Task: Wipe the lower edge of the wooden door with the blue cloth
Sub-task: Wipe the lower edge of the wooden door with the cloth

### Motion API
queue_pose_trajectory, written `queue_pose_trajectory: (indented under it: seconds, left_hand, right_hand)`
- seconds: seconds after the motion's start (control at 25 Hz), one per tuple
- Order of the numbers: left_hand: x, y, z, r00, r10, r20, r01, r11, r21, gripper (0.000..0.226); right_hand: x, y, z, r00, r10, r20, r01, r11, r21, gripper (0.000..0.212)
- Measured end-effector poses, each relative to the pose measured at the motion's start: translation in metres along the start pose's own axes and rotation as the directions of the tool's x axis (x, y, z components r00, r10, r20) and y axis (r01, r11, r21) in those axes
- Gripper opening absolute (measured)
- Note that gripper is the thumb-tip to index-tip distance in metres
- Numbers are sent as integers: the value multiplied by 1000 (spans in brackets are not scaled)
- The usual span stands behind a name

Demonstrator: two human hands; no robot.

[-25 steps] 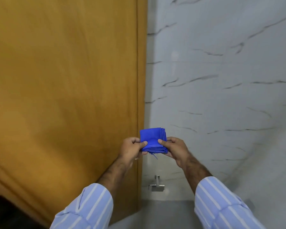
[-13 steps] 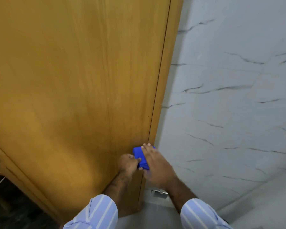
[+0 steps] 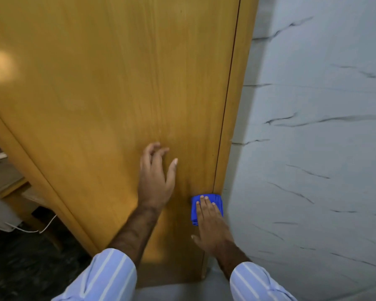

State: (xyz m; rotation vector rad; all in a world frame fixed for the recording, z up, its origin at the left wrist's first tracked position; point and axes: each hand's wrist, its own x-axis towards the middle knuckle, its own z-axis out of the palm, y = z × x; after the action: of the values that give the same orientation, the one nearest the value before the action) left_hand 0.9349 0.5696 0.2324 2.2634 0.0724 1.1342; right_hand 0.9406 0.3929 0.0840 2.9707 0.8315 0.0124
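Observation:
The wooden door [image 3: 117,105] fills most of the view, its lower edge near the grey floor at the bottom. A folded blue cloth [image 3: 217,202] lies flat against the door's right side, low down, beside the door's vertical edge. My right hand [image 3: 211,224] presses flat on the cloth with fingers straight, covering its lower part. My left hand [image 3: 155,177] rests open on the door face to the left of the cloth, fingers spread upward, holding nothing.
A white marble-look wall [image 3: 313,148] with dark veins stands right of the door. At the far left, past the door's other edge, are a wooden furniture piece [image 3: 13,187], a white cable [image 3: 30,230] and dark floor [image 3: 20,268].
Both hands held the cloth before. My left hand has let go and moved up-left onto the door; my right hand now pins the cloth flat against the door. The view moved closer and left.

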Motion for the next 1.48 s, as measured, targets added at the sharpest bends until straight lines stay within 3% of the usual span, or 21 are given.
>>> queue_pose_trajectory:
  seconds: [0.16,0.28,0.36,0.44,0.52,0.6,0.68,0.76,0.84,0.96,1.08,1.12,1.16,1.2,1.24,1.32,1.36,1.44,1.48]
  left_hand:
    - [37,11,-17,976,218,11,-216,957,193,62]
    - [49,13,-17,969,228,93,-246,909,336,74]
    - [53,9,-16,971,213,112,-240,892,382,77]
    - [55,5,-13,970,217,109,-243,877,415,79]
    - [55,2,-9,968,231,97,-249,866,433,80]
    - [55,0,-6,965,250,78,-259,857,445,80]
    - [56,-1,-4,962,266,66,-266,846,462,80]
    - [56,-1,-4,960,276,57,-269,838,476,80]
    - [56,0,-3,960,276,55,-267,835,482,81]
    - [56,2,-3,964,257,67,-256,836,486,83]
    - [56,3,-4,965,251,76,-255,828,500,84]
    - [56,3,-5,963,255,82,-261,824,502,85]
    - [56,3,-5,962,261,85,-268,821,505,85]
    - [56,3,-6,960,268,87,-274,817,507,85]
    - [56,2,-6,958,272,89,-279,815,507,86]
    - [56,1,-6,957,274,90,-281,814,508,87]
    - [56,1,-6,957,276,87,-281,813,510,87]
    - [56,0,-5,956,283,79,-282,810,514,87]
    - [56,-1,-5,955,286,77,-283,808,516,87]
  right_hand:
    - [18,-3,4,977,-190,102,209,947,-245,83]
    - [30,-16,8,935,-252,249,352,738,-575,59]
    - [34,-17,14,919,-242,311,390,673,-629,63]
    - [34,-12,15,932,-274,239,363,701,-614,63]
    - [29,-5,18,950,-304,69,299,828,-475,62]
    - [18,-1,18,973,-224,-48,211,958,-197,75]
    - [6,4,21,972,-130,-197,135,991,13,90]
    - [-4,5,25,963,68,-262,23,944,329,96]
    - [-6,2,25,955,251,-160,-74,721,689,101]
    - [-1,2,21,910,408,75,-193,256,947,98]
    - [3,11,22,843,389,372,-243,-342,908,67]
    - [4,12,22,833,346,432,-235,-486,842,60]
    - [5,11,20,828,330,453,-231,-536,812,56]
    - [7,7,17,829,350,437,-237,-488,840,57]
    - [8,1,14,830,406,382,-243,-354,903,63]
    - [5,-9,15,844,511,161,-227,68,972,88]
    - [4,-12,17,871,489,47,-232,325,917,101]
    - [2,-11,18,935,335,-116,-218,801,558,113]
    - [3,-8,17,964,223,-143,-164,926,339,112]
